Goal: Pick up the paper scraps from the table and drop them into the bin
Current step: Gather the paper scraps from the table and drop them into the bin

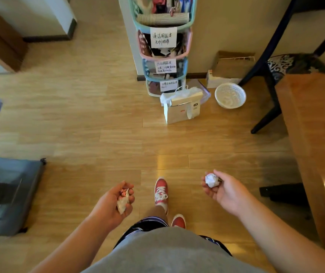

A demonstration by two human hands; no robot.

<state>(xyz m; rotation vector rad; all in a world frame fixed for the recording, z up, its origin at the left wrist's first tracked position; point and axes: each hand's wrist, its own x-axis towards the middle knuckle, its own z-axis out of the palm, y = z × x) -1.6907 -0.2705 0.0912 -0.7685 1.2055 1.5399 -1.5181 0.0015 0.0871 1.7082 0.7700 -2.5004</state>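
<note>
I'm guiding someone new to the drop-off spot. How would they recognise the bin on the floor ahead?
Find the tall stack of labelled plastic baskets against the wall. To the right of its base, past the white paper bag, a small round bin sits on the wood floor by the dark chair leg. It is the only white, mesh-sided, open-topped container there.
</note>
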